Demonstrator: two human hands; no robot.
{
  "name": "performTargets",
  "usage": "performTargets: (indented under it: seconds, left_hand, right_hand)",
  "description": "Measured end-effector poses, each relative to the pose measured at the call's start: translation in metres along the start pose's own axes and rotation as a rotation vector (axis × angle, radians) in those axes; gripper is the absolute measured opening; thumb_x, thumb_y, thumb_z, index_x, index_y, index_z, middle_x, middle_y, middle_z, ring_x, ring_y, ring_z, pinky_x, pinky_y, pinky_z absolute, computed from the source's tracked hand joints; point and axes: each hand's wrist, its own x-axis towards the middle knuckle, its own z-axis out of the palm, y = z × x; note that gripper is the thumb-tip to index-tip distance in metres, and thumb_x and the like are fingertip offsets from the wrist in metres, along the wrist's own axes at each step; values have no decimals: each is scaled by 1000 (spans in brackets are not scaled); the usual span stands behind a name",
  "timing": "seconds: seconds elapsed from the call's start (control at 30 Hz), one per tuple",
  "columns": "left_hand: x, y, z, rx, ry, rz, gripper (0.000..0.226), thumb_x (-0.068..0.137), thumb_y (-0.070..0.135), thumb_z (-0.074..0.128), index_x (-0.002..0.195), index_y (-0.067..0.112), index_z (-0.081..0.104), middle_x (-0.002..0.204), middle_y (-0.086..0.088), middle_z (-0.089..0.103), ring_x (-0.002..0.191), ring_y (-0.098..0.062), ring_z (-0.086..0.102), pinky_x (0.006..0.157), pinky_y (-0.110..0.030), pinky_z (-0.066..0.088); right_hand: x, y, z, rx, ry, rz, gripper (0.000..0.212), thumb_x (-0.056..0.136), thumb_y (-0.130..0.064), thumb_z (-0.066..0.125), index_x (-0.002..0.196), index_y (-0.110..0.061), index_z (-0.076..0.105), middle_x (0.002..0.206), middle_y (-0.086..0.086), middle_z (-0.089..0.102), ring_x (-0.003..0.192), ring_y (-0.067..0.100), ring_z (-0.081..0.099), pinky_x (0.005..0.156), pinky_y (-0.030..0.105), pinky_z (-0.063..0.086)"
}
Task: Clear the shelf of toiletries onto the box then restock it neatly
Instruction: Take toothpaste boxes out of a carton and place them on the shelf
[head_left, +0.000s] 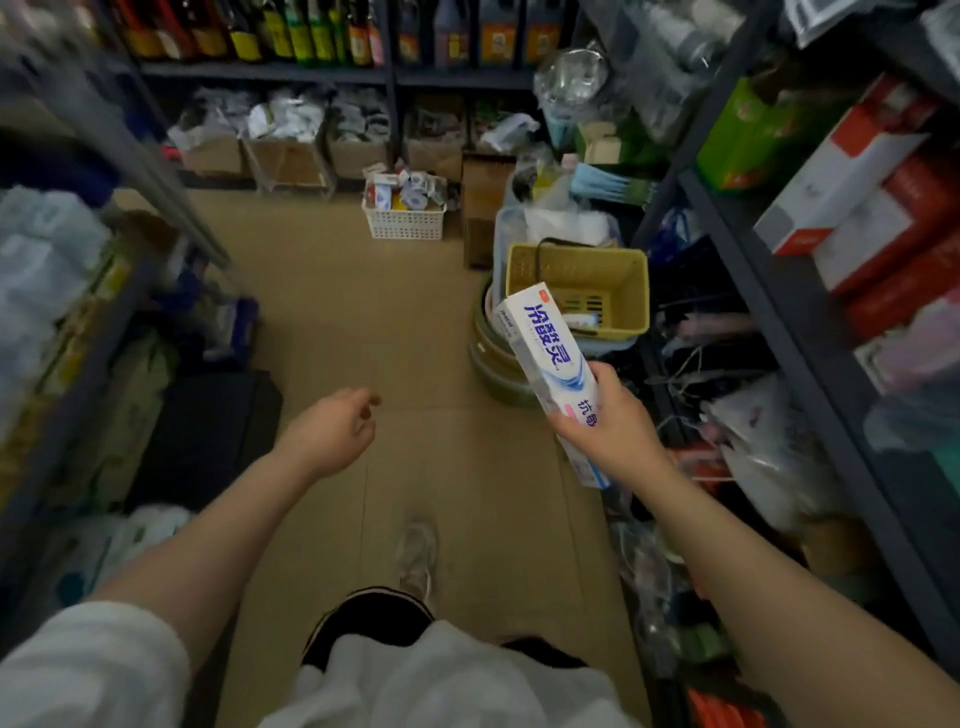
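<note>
Tan floor (332, 312) between shelves; right hand (608, 421) grips toothpaste box (545, 353), left hand (332, 431) slack

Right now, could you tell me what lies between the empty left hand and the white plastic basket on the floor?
In the head view, only bare tan floor separates the left hand from the white plastic basket.

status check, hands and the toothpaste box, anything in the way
Right hand grips toothpaste box, fingers wrapped round its lower half. Left hand loose, holding nothing. Yellow basket just beyond the box; floor ahead open.
</note>
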Motion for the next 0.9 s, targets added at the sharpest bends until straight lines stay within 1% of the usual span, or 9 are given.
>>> performTargets:
  seconds: [0.17, 0.3, 0.43, 0.5, 0.53, 0.6, 0.7, 0.8, 0.9]
  left_hand:
    - [126, 14, -50, 48, -89, 184, 35, 93, 23, 49, 127, 15, 51, 118, -4, 58, 103, -20, 56, 85, -28, 46]
    - [213, 58, -92, 15, -30, 382, 31, 92, 20, 52, 122, 14, 55, 112, -2, 59, 101, -18, 56, 86, -29, 46]
    - [292, 106, -119, -15, 54, 627, 29, 90, 17, 54, 119, 15, 57, 106, 1, 60, 97, -14, 57, 81, -31, 48]
    - [332, 123, -121, -28, 66, 707, 28, 89, 15, 55, 117, 13, 58, 103, 0, 61, 93, -14, 57, 77, -31, 49]
    - [352, 130, -120, -29, 57, 723, 28, 89, 14, 55, 116, 12, 58, 103, -1, 61, 92, -14, 57, 75, -30, 48]
    - [391, 138, -111, -23, 6, 718, 28, 89, 14, 56, 117, 13, 58, 102, -1, 61, 91, -14, 57, 73, -28, 46]
    - [448, 140, -87, -14, -87, 689, 29, 89, 15, 55, 118, 14, 57, 105, 0, 62, 92, -15, 58, 73, -24, 43]
    - [497, 137, -56, -8, -160, 672, 29, 90, 14, 55, 119, 14, 57, 107, -1, 63, 92, -17, 60, 72, -22, 40]
    - [537, 133, -25, -7, -242, 704, 27, 90, 20, 53, 115, 13, 60, 104, -4, 64, 85, -20, 64, 67, -20, 39]
  right_hand:
    - [100, -2, -7, 54, 50, 163, 58, 78, -32, 70, 127, -19, 42, 117, 0, 60, 101, 22, 59, 82, 41, 51]
    - [160, 29, -17, 121, 99, 372, 50, 80, -31, 69, 122, -19, 43, 104, -1, 59, 92, 23, 59, 72, 36, 48]
    - [222, 83, -21, 212, 124, 565, 49, 78, -37, 66, 119, -18, 47, 101, 1, 61, 85, 22, 60, 69, 37, 49]
    - [254, 104, -21, 333, 153, 650, 41, 82, -27, 66, 119, -16, 50, 102, 4, 62, 86, 23, 60, 70, 34, 46]
    - [271, 113, -20, 396, 161, 695, 38, 84, -20, 65, 119, -15, 52, 104, 5, 62, 88, 25, 59, 72, 33, 44]
    - [304, 129, -13, 543, 194, 804, 37, 84, -15, 66, 119, -12, 55, 107, 7, 63, 91, 26, 60, 78, 36, 48]
    - [352, 151, 3, 716, 185, 931, 42, 83, -23, 68, 122, -16, 54, 108, 7, 64, 91, 26, 63, 86, 43, 52]
    - [396, 172, 31, 801, 223, 957, 46, 83, -28, 69, 124, -20, 49, 119, 9, 61, 102, 28, 61, 92, 47, 50]
    - [430, 193, 63, 870, 280, 1080, 54, 82, -35, 69, 127, -13, 49, 123, 9, 58, 105, 28, 59, 92, 45, 49]
